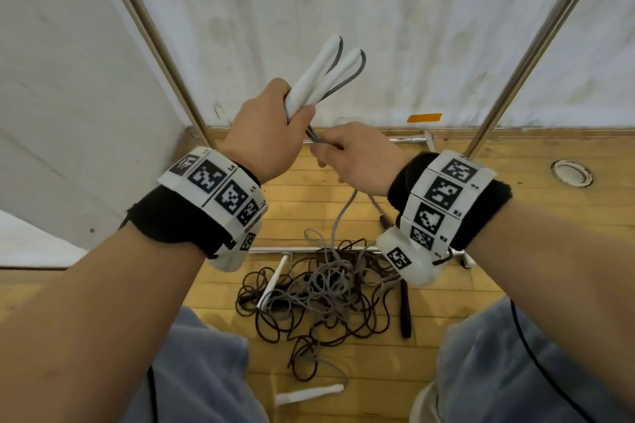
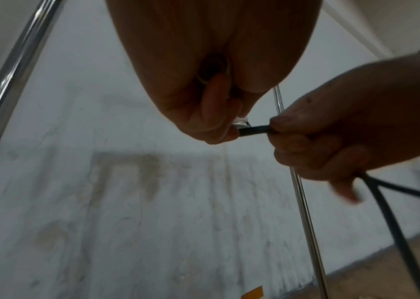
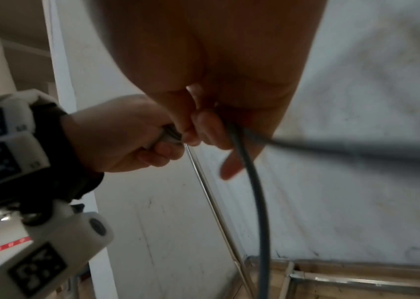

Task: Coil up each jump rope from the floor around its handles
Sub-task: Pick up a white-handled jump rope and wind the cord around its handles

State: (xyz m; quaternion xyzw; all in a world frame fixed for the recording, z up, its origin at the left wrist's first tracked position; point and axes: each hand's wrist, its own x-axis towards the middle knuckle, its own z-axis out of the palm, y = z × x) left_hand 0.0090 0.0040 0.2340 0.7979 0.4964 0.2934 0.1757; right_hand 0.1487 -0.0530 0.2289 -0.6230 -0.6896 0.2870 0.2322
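Two handles (image 1: pixel 324 74) inside left fingers (image 1: pixel 304 112)

Two white handles (image 1: pixel 323 75) with grey edging are gripped together, tips up and spread in a V, and their grey rope (image 1: pixel 344 208) drops from them to the wooden floor. There it joins a tangled pile (image 1: pixel 319 288) of grey and dark brown ropes, with another white handle (image 1: pixel 273 282) and a black handle (image 1: pixel 406 309) in it. A further white handle (image 1: pixel 309 393) lies apart, nearer the person.
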